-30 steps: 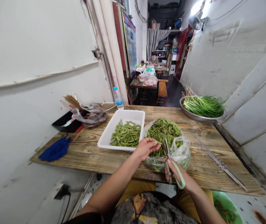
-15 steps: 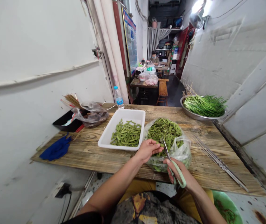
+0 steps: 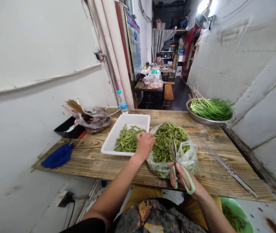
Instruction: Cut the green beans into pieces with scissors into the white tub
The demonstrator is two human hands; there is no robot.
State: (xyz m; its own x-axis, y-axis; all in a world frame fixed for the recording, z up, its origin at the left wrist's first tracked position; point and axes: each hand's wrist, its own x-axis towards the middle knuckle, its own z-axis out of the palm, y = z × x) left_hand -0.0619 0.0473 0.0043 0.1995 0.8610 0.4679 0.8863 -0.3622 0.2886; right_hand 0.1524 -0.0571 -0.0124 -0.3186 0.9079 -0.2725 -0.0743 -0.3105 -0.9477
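In the head view my left hand is over the right rim of a white plastic tray. Its fingers are curled down, and whatever they hold is hidden. Green soybean pods lie loose inside the tray. My right hand grips a pair of scissors by its pale green handles. The blades stand apart, pointing away from me over a clear plastic bag. That bag is filled with more soybean pods and rests against the tray's right side.
On the wooden table metal skewers lie at right, below a steel bowl of green stalks. At left are a blue cloth, a black box and a water bottle. A person sits far back.
My left hand has moved left, from the scissor tips over the bag to the tray's right side. The scissor blades have spread apart in my right hand, which stays near the bag.
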